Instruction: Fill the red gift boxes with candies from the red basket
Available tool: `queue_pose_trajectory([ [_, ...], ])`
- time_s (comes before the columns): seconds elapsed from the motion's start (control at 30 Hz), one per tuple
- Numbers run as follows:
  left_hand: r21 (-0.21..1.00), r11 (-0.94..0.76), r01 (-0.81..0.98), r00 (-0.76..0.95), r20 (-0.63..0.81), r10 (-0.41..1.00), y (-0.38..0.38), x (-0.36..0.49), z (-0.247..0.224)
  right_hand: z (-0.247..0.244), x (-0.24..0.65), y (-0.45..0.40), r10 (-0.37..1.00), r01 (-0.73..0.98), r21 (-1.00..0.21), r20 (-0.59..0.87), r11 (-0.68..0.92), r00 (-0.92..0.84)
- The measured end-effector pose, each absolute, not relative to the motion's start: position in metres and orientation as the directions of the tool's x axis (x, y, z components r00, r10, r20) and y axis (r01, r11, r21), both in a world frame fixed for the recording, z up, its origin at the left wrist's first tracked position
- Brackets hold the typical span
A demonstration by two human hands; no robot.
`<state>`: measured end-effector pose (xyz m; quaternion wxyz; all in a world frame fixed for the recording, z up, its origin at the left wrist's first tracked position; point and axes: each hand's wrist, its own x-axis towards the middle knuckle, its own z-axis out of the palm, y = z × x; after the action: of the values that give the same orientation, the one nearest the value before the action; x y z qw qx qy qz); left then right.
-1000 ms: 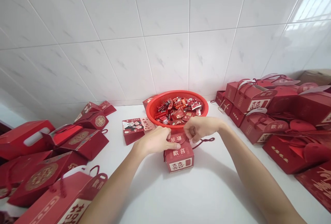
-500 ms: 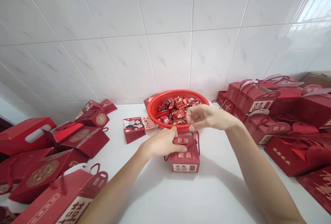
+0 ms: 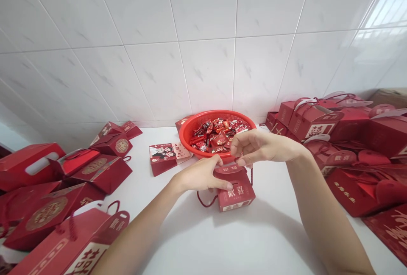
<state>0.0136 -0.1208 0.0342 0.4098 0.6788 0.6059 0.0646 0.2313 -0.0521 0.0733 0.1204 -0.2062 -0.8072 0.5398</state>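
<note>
A small red gift box (image 3: 237,192) with gold characters stands on the white table, turned slightly, its rounded top flap raised toward the back. My left hand (image 3: 208,175) rests on the box's left side, thumb on its top and the other fingers partly hidden behind the flap. Above the box's back right edge, my right hand (image 3: 259,148) has its fingers curled with the tips near the flap and cord; what they pinch is too small to name. A dark red cord (image 3: 206,204) loops out at the box's left.
Behind the box stands a red plastic basket (image 3: 187,133) holding wrapped sweets (image 3: 219,133). A flat printed box (image 3: 163,156) lies left of it. More red boxes crowd the left (image 3: 98,171) and are stacked at the right (image 3: 352,126), against a tiled wall.
The small box has shifted right and turned, tilting its front away from view. Its left cord now sticks out farther. My right hand has moved slightly right.
</note>
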Motion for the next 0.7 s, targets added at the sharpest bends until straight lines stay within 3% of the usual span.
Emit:
queue_pose_trajectory([
  [0.13, 0.753, 0.084, 0.652, 0.322, -0.376, 0.869, -0.122, 0.002, 0.045, 0.077, 0.235, -0.054, 0.527, 0.244, -0.872, 0.019, 0.425, -0.85],
  [0.27, 0.963, -0.034, 0.267, 0.441, -0.091, 0.893, -0.128, -0.009, 0.064, 0.081, 0.236, -0.06, 0.636, 0.224, -0.874, 0.119, 0.431, -0.763],
  [0.43, 0.982, -0.188, -0.027, 0.503, 0.176, 0.846, -0.139, -0.007, 0.071, 0.086, 0.231, -0.073, 0.74, 0.12, -0.899, 0.264, 0.42, -0.618],
  [0.57, 0.965, -0.26, 0.043, 0.508, 0.202, 0.837, -0.155, 0.0, 0.07, 0.085, 0.225, -0.087, 0.716, 0.051, -0.909, 0.29, 0.413, -0.635],
  [0.7, 0.856, -0.397, 0.332, 0.461, 0.22, 0.86, -0.173, 0.005, 0.07, 0.085, 0.217, -0.104, 0.725, 0.126, -0.822, 0.405, 0.556, -0.556],
])
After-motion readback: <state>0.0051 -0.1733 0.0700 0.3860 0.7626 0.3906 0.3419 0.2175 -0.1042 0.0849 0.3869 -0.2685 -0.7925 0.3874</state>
